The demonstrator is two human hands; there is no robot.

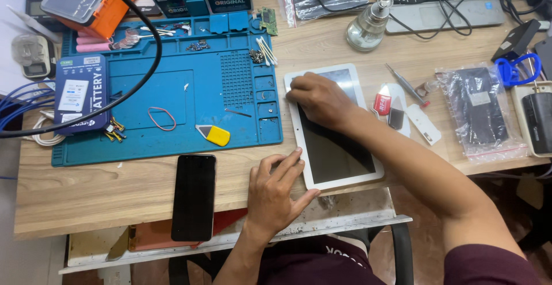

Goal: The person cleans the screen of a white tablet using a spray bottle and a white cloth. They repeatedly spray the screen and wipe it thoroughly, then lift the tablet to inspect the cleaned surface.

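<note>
White-framed tablet (333, 141) lying flat on the wooden counter (115, 193), just right of the blue repair mat (172, 89). Right hand (319, 98) resting on its far left corner, fingers curled together and pressing down on the frame. Left hand (276, 190) at the near left corner, fingers (287, 164) spread apart, tips touching the edge, clamped on nothing. Probably best to press evenly and keep the tablet from sliding toward the counter edge. Black smartphone (194, 196) lying near left; yellow pry tool (214, 134) on the mat, within easy reach.
</note>
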